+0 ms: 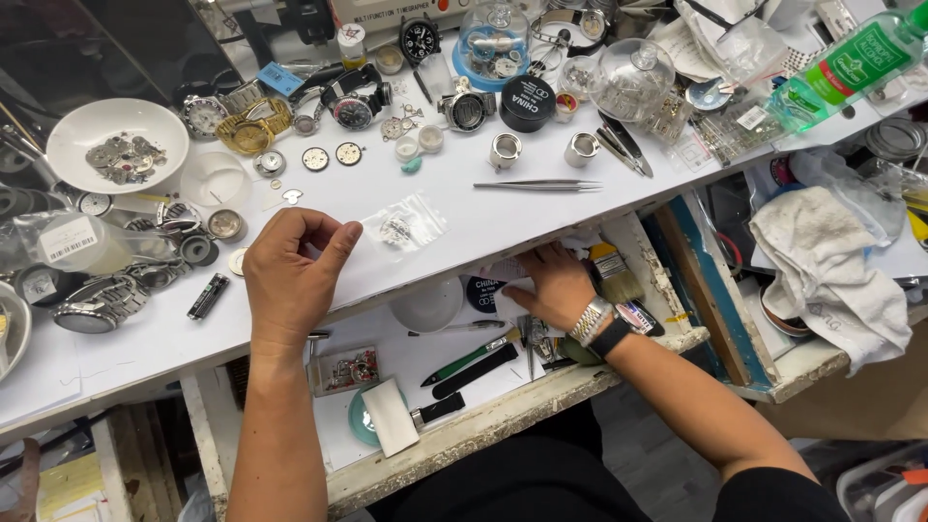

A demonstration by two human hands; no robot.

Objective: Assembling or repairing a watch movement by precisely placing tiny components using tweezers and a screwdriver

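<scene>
Here the left hand (290, 271) rests knuckles-up on the white bench (503, 217), its fingers curled loosely inward and clamped on nothing, the thumb stretched toward a small clear bag (404, 227) of metal parts that lies just beside it, thumb tip near the bag's edge but apart from it; the right hand (553, 287) reaches down into the open drawer (464, 435) under the bench edge, its fingers pushed in among papers at the back, so whether they grip anything I cannot tell; a metal bracelet and a dark band sit on that wrist, and a brush (615, 275) lies just beside the hand; nearer the front of the drawer lie a green-handled tool (469, 356), a black strip, a small clear box (343, 370) of red bits and a white block (391, 416) over a teal disc; outward on the bench, tweezers (537, 184) lie beyond the bag, two steel cups (541, 150) behind them; to the left stand a white bowl (118, 140) of parts, a gold watch (253, 128) and a steel watch (97, 304), with a black battery (208, 296) near the left wrist; glass domes (630, 77) and a green bottle (851, 63) stand at the far right, and a grey rag (829, 261) lies on a second drawer.
</scene>
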